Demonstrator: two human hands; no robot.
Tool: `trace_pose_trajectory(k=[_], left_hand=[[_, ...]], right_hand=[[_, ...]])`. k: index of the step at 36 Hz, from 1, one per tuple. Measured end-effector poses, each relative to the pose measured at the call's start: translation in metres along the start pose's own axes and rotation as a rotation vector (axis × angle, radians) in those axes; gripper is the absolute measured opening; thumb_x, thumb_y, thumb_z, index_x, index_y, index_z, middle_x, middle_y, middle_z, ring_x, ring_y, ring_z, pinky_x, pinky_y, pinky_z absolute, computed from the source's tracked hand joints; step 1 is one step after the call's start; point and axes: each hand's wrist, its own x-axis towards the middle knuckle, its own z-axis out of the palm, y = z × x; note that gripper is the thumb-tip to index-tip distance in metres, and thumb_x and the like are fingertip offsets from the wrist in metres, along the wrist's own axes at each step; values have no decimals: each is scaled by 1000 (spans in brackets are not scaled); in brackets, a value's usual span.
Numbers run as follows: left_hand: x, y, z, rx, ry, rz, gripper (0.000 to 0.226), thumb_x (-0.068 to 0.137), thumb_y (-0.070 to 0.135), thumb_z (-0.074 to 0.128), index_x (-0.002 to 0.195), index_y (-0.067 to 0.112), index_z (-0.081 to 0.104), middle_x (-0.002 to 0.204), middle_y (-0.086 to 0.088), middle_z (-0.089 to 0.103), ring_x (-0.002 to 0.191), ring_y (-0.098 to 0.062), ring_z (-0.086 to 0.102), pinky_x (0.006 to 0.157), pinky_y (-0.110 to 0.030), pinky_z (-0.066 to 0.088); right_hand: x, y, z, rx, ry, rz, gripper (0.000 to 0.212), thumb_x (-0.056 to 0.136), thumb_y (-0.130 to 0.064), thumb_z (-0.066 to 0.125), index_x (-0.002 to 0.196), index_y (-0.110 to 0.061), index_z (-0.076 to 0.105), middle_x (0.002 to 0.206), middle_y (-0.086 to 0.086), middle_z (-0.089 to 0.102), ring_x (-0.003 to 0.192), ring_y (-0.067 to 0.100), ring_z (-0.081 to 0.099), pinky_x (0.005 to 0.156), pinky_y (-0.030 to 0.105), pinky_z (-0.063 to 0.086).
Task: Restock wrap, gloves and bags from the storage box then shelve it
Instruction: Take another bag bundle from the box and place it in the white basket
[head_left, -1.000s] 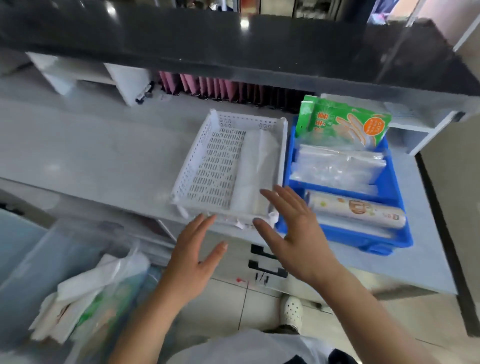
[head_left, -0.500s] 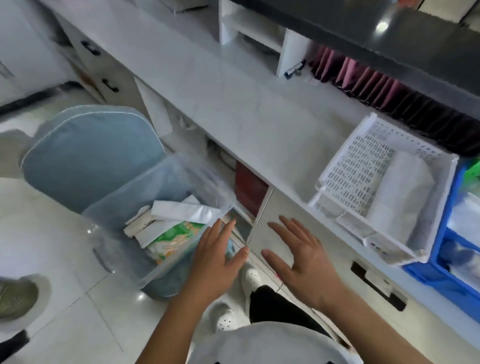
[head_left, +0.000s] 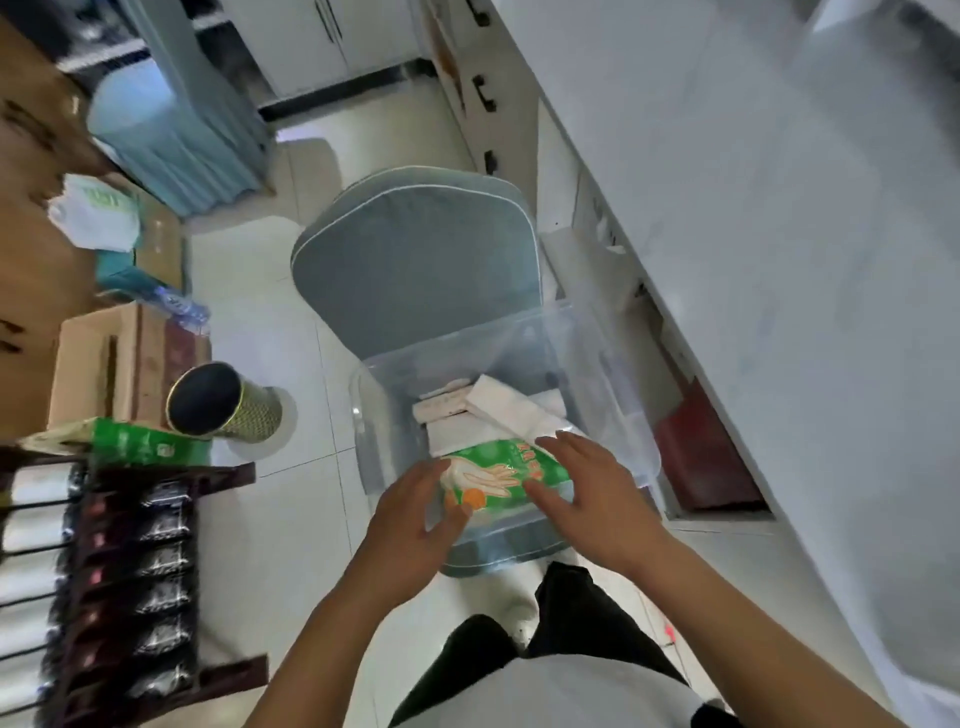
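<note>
A clear plastic storage box (head_left: 395, 374) sits on a grey-blue cushioned chair (head_left: 415, 249). Inside lie white packs (head_left: 498, 402) and, on top at the near end, a green glove pack (head_left: 493, 475) printed with hands. My left hand (head_left: 410, 525) hovers at the pack's left edge, fingers spread, thumb touching the pack. My right hand (head_left: 587, 488) is over the pack's right side, fingers apart and resting on or just above it. Neither hand has closed around the pack.
The white counter (head_left: 753, 208) runs along the right, with a red item (head_left: 696, 457) in the opening below it. On the floor at left stand a gold mesh bin (head_left: 223, 400), cardboard boxes (head_left: 119, 358) and a dark rack (head_left: 119, 571) of packets.
The view swung left and down from the counter trays to the storage box. Both hands dropped from mid-air onto the green glove pack.
</note>
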Motion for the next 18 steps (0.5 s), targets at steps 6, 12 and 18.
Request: trace_pose_trajectory(k=[6,12,18], left_hand=[[52,-30,11,9,8,-123,55,98,35,55,148,27,36,151,4,38,131,-5,30,100,-18,20],[111,-79,48,-14,-94,-307,61,94,30,60,149,16,36,151,-9,41,136,-25,40,106,-27,29],[177,-135,92,55,-171,-338,63,93,33,59,149,15,36,152,-12,39,138,-29,38,113,-38,31]], right_hand=[[91,31,31,-76,-175,122,62,93,-49,54,146,-21,42,152,5,43,138,26,40,109,39,35],[148,65,73,-191,-367,202,61,89,-49,59,142,-24,44,142,7,51,127,29,50,101,41,43],[214,116,103,-144,-335,389,74,86,-39,71,147,-13,38,148,16,46,130,33,48,102,37,42]])
